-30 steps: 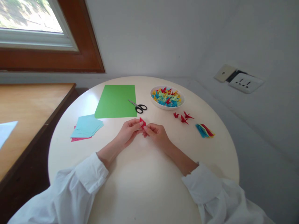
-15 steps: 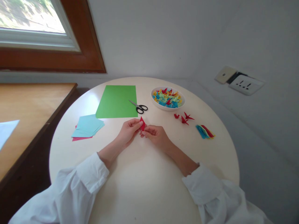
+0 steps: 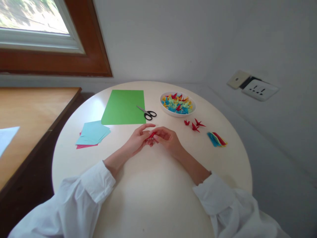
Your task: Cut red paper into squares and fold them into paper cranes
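Note:
A small piece of folded red paper (image 3: pixel 153 134) is held between my two hands above the middle of the table. My left hand (image 3: pixel 138 138) grips its left side under the thumb, with the index finger stretched out above. On the other side my right hand (image 3: pixel 167 138) pinches the paper between thumb and fingers. Fingers cover most of the paper, so its folded shape is hard to make out. Just beyond the hands lie black-handled scissors (image 3: pixel 148 114), their blades over a green sheet (image 3: pixel 123 107).
Pale blue paper squares (image 3: pixel 92 133) lie over red ones at the left. A white bowl (image 3: pixel 178 115) of colourful folded cranes stands at the back right. Nearer are red paper cranes (image 3: pixel 195 127) and a bundle of coloured folded strips (image 3: pixel 216 139). The round table (image 3: pixel 138 198) meets the wall.
The red paper, upright and pointed before, is now turned lower and mostly covered by fingers. My right hand has shifted up around it, and my left index finger has lifted and straightened.

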`<state>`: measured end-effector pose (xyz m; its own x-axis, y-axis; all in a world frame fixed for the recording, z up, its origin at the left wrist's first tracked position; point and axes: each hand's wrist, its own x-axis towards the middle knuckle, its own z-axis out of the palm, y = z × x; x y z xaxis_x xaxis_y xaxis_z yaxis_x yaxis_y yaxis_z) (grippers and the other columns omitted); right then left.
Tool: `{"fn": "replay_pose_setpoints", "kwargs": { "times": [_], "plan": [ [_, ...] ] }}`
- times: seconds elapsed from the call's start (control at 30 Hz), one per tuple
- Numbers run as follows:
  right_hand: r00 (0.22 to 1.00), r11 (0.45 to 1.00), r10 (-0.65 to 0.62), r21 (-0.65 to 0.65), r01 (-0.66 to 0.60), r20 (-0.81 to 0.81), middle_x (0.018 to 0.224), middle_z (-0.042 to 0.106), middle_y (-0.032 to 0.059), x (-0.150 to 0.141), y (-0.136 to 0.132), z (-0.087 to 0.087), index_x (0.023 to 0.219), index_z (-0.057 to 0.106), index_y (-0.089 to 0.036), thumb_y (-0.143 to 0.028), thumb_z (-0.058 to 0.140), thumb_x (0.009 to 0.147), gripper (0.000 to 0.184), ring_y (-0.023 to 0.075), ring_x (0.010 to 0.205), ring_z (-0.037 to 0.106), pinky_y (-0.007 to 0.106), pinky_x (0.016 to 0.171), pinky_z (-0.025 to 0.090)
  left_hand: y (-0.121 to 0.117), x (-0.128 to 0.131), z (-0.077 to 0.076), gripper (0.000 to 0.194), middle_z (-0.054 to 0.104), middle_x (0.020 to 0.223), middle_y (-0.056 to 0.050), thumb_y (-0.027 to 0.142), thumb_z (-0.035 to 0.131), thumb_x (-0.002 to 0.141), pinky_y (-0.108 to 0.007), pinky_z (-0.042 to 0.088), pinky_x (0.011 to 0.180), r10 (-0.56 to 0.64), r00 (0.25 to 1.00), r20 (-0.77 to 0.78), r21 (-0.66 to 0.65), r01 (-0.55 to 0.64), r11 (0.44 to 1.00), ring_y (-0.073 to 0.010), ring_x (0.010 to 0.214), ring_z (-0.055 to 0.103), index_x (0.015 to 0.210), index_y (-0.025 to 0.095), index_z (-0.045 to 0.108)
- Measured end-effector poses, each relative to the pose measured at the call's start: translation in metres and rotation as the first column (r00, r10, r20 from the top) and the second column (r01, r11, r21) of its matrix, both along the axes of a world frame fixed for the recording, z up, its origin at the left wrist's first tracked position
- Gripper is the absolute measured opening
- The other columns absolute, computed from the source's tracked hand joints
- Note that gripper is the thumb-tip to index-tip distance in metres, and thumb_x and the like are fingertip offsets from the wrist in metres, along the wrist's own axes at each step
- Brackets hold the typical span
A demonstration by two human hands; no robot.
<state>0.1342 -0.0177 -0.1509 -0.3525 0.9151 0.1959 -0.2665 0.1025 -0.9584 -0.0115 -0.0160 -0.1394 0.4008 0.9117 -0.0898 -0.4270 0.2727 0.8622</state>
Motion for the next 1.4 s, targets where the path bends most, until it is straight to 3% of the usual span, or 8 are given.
{"fn": "replay_pose_setpoints", "kwargs": {
  "times": [0.23, 0.47, 0.83, 1.1, 1.4],
  "plan": [
    [0.997, 0.998, -0.064, -0.013, 0.064, 0.032, 0.066, 0.068, -0.0014, 0.0018, 0.0006, -0.0014, 0.078, 0.063, -0.018, -0.027, 0.07, 0.07, 0.014, 0.0128, 0.057, 0.064, 0.03, 0.061, 0.054, 0.0014, -0.0003, -0.0023, 0.032, 0.061, 0.058, 0.002, 0.022, 0.069, 0.068, -0.024, 0.045, 0.053, -0.002, 1.0, 0.021, -0.008, 0.003, 1.0, -0.0101, 0.051, 0.055, 0.094, 0.017, 0.051],
    [0.983, 0.985, -0.167, -0.04, 0.171, 0.079, 0.059, 0.065, -0.0029, -0.0011, 0.0007, 0.0019, 0.069, 0.063, -0.018, -0.029, 0.072, 0.064, 0.015, 0.0113, 0.055, 0.061, 0.028, 0.059, 0.051, 0.0018, 0.0023, -0.0017, 0.029, 0.063, 0.056, 0.003, 0.022, 0.071, 0.064, -0.025, 0.046, 0.057, 0.088, 0.995, -0.04, 0.073, -0.085, 0.994, -0.0115, 0.052, 0.06, 0.084, 0.016, 0.05],
    [0.978, 0.985, -0.162, -0.042, 0.169, 0.132, 0.055, 0.062, -0.0031, -0.0011, 0.0013, 0.003, 0.066, 0.062, -0.019, -0.037, 0.072, 0.062, 0.021, 0.0118, 0.054, 0.058, 0.028, 0.057, 0.049, 0.0024, 0.0019, -0.0054, 0.019, 0.061, 0.053, 0.004, 0.02, 0.064, 0.069, -0.021, 0.043, 0.051, 0.114, 0.976, -0.186, 0.217, -0.072, 0.973, -0.0096, 0.049, 0.056, 0.078, 0.017, 0.048],
    [0.96, 0.97, -0.233, -0.036, 0.241, 0.153, 0.057, 0.062, -0.0024, -0.0003, 0.0026, 0.0032, 0.065, 0.062, -0.018, -0.037, 0.072, 0.062, 0.021, 0.0104, 0.053, 0.055, 0.026, 0.056, 0.047, -0.0006, 0.003, 0.0014, 0.021, 0.063, 0.055, 0.001, 0.023, 0.07, 0.065, -0.029, 0.051, 0.063, 0.121, 0.988, -0.093, 0.159, -0.105, 0.982, -0.013, 0.056, 0.062, 0.071, 0.014, 0.053],
    [0.923, 0.942, -0.332, 0.022, 0.334, 0.194, 0.06, 0.062, -0.001, -0.0006, 0.0051, -0.0001, 0.066, 0.063, -0.019, -0.036, 0.07, 0.062, 0.019, 0.0124, 0.056, 0.055, 0.027, 0.056, 0.047, -0.0021, 0.004, 0.0004, 0.029, 0.066, 0.062, -0.001, 0.032, 0.077, 0.06, -0.035, 0.054, 0.073, 0.177, 0.978, -0.108, 0.173, -0.157, 0.972, -0.0134, 0.062, 0.064, 0.068, 0.013, 0.058]
  ]
}}
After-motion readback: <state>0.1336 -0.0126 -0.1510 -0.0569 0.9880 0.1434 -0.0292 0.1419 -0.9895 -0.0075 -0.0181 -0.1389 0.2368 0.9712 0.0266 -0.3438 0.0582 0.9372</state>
